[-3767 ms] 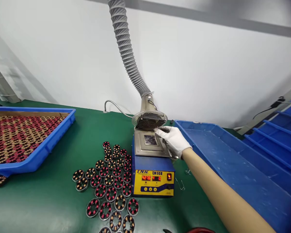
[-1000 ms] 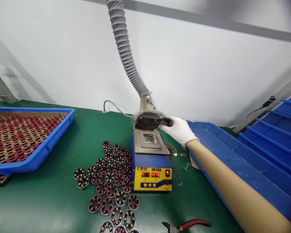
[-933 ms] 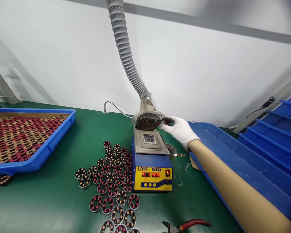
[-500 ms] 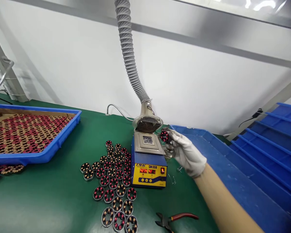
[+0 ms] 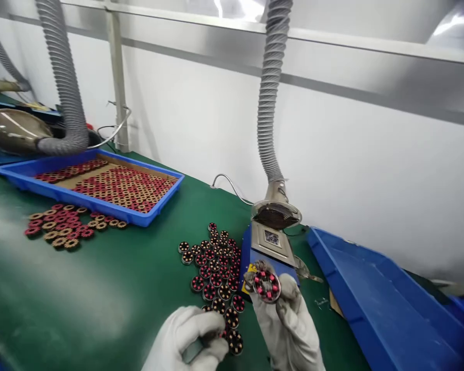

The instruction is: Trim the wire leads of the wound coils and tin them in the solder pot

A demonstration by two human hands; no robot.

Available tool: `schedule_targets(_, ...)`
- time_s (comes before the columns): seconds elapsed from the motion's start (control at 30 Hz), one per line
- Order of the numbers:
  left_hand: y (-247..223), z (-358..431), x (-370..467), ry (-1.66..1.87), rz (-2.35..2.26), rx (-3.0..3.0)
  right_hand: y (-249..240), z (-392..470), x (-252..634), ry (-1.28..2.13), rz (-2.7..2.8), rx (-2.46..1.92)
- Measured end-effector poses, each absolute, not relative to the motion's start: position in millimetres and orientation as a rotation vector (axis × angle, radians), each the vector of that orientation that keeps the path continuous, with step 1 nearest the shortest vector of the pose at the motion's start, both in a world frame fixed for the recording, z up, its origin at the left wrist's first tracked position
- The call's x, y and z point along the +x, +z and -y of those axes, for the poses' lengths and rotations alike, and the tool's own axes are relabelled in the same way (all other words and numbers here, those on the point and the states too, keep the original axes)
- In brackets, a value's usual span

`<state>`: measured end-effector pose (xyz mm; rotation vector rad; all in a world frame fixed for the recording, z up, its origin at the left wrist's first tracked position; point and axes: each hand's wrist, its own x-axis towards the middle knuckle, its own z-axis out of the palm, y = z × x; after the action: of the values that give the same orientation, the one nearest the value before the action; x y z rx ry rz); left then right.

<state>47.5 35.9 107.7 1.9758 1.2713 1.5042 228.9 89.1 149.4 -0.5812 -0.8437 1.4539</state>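
Right hand (image 5: 294,337): gloved in white, with a pink-wound ring (image 5: 269,294) held between thumb and fingers, its wound face turned towards the wearer's view. The hand has come away from beside the heating unit (image 5: 246,252) and now holds the ring in front of it, overlapping its yellow panel in this view.

Left hand (image 5: 174,337): also gloved, newly in view, with fingers curled inward at the near end of the loose rings (image 5: 224,292). Whether the fingertips have hold of one cannot be told. Judgement: with this change, work that occupied one hand at the unit now has both hands near the pieces, and the held ring is well placed for looking over.

Outward from the hands, the loose rings lie closely grouped on the green bench (image 5: 119,288), left of the unit. The unit's metal top (image 5: 284,250) sits under the round hood (image 5: 296,212), joined to a grey hose (image 5: 269,103). A blue tray (image 5: 371,293) stands to the right. The shifted view shows more of the ring-filled tray (image 5: 139,219) on the left, and a separate batch (image 5: 71,243) beside it.
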Motion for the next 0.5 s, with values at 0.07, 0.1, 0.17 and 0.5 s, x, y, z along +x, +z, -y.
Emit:
schedule_targets(0.07, 120.9, -38.6, 48.0, 1.620, -1.139, 2.020, 149.8, -84.2, 218.7, 1.498, 0.926, -0.596)
schedule_targets(0.1, 125.3, -39.2, 46.9, 1.671, -1.106, 2.045, 149.3, -81.9, 213.2, 1.506, 0.954, -0.602)
schedule_targets(0.17, 130.4, -39.1, 42.5, 1.712, -1.061, 2.125, 146.1, -78.4, 203.4, 1.517, 0.994, -0.601)
schedule_targets(0.5, 140.8, -18.7, 11.8, 1.237, -1.566, 2.339, 109.0, -73.7, 164.8, 1.682, 1.103, -0.631)
